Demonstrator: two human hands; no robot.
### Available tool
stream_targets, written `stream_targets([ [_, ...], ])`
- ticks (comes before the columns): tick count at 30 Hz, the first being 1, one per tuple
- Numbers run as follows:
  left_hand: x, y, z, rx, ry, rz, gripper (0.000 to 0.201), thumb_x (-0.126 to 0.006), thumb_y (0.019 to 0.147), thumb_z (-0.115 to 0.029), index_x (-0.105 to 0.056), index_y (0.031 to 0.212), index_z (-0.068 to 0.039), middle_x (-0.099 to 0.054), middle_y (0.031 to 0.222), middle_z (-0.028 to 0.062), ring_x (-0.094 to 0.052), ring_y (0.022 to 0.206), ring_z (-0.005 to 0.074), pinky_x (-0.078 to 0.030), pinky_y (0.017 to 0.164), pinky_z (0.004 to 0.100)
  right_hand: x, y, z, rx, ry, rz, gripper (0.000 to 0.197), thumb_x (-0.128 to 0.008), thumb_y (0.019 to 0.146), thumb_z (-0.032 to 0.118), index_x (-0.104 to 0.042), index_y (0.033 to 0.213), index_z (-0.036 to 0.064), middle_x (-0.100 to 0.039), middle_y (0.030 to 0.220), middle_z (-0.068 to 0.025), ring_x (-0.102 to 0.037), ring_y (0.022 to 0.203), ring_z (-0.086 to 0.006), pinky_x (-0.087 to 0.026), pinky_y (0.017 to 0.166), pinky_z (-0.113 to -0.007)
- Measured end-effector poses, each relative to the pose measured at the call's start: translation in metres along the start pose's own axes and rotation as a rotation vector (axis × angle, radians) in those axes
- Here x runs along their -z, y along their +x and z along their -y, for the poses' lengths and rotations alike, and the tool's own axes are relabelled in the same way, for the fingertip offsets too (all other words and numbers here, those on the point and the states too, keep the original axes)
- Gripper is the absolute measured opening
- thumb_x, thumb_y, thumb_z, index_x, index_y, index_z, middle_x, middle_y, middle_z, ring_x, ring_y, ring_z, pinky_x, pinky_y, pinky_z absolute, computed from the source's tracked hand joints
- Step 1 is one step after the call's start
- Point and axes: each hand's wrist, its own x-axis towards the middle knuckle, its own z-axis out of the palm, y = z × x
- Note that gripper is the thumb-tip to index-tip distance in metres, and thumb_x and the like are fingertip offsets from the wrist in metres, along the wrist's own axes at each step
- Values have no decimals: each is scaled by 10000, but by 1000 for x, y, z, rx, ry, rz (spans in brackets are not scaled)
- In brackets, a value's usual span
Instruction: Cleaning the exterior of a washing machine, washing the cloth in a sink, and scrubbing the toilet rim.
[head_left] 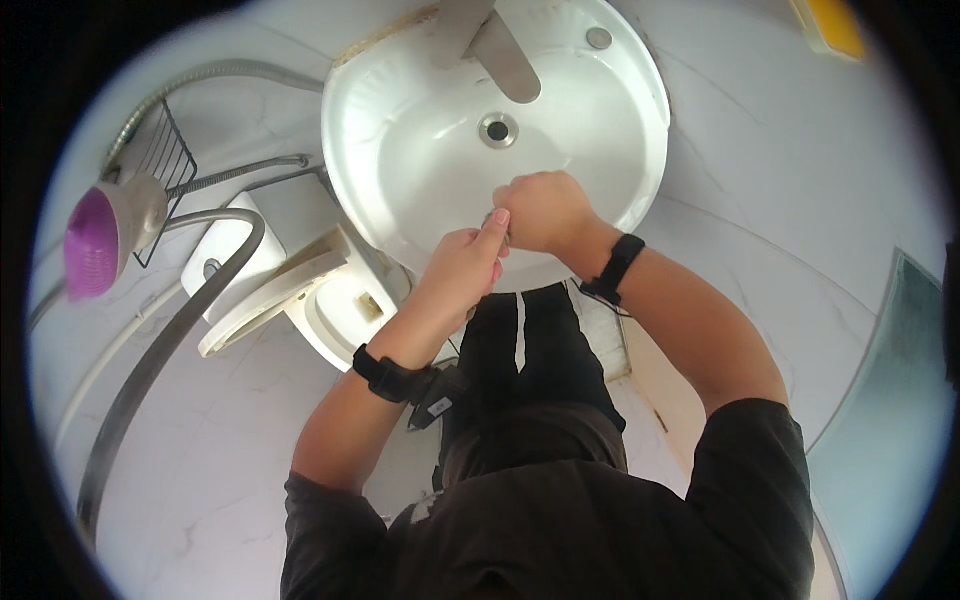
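Observation:
Both of my hands meet over the near rim of a white washbasin (430, 190). My left hand (468, 262) is closed, its thumb pointing up against the right one. Beside it, my right hand (548, 210) is curled into a fist with its back upward. A small greyish-brown bit shows between the two hands, mostly hidden by the fingers, and I cannot make out what it is. Beyond the hands lies the round drain (498, 130), and above that the metal faucet (508, 65). No water stream is visible.
On the left stands a toilet (330, 310) with its lid raised. A wire rack (170, 165), a purple and white round object (95, 240) and a grey hose (150, 370) are nearer the left wall. A yellow object (835, 25) sits at the upper right.

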Motion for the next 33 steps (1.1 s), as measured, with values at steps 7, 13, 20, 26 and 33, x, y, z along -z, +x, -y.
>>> stream_targets([
  [7, 20, -28, -12, 24, -23, 56, 561, -585, 1006, -573, -633, 881, -28, -520, 646, -22, -429, 466, 86, -326, 411, 282, 21, -10, 16, 48, 13, -109, 203, -726, 763, 282, -664, 851, 110, -684, 834, -98, -701, 780, -347, -567, 666, -458],
  [13, 43, -69, 8, -718, 978, -165, 236, -729, 809, -246, -630, 934, -73, -678, 875, 146, -669, 881, 363, -522, 718, 450, 80, -80, 58, 86, 580, -61, 247, -772, 838, 196, -630, 996, 70, -663, 961, -74, -676, 916, -279, -534, 777, -406],
  [20, 5, -155, -16, -1441, 1428, -602, 203, -679, 760, -160, -592, 940, -128, -601, 846, 37, -627, 782, 249, -481, 644, 373, 101, -140, 70, -174, 1895, 442, 541, -717, 944, 486, -605, 1240, 47, -651, 1091, -78, -625, 914, -184, -523, 742, -342],
  [26, -27, -211, -37, -1891, 1540, -711, 206, -679, 769, -152, -618, 962, -113, -645, 1091, 89, -659, 1054, 252, -530, 821, 360, 126, -179, 102, 195, 1684, 832, 355, -755, 930, 355, -622, 1095, 69, -652, 859, -41, -520, 644, -104, -347, 495, -269],
  [33, -70, -248, -16, -1227, 1300, -713, 249, -627, 788, -23, -656, 1035, -25, -619, 1009, 153, -613, 1025, 366, -521, 919, 456, 166, -210, 119, 135, 197, -172, 229, -697, 826, 299, -765, 809, 81, -746, 864, -199, -749, 794, -330, -585, 713, -457],
])
